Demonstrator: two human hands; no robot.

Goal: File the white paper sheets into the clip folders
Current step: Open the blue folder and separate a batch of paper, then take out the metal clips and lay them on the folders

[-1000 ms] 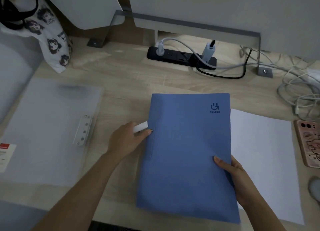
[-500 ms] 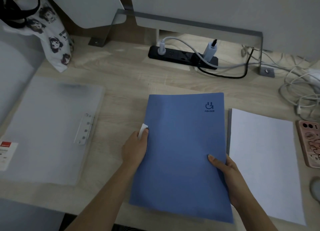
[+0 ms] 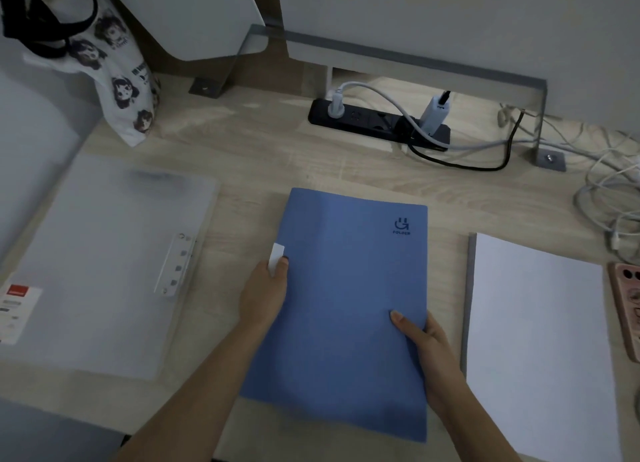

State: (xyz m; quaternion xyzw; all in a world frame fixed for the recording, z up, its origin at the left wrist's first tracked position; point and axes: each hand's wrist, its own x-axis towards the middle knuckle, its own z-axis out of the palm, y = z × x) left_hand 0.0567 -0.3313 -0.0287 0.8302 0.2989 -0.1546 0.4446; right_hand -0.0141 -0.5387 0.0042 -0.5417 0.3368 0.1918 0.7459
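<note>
Two edges held: left hand (image 3: 263, 295) pinches the flat blue rectangular clip folder (image 3: 346, 306) at its spine, right hand (image 3: 431, 351) grips its open edge. Looks light, floppy, likely slick.

A pale wood-grain desk (image 3: 263, 150) lies in dim light, a long black power strip (image 3: 377, 124) at its back. Behind the strip rises a plain grey partition panel (image 3: 450, 22).
</note>
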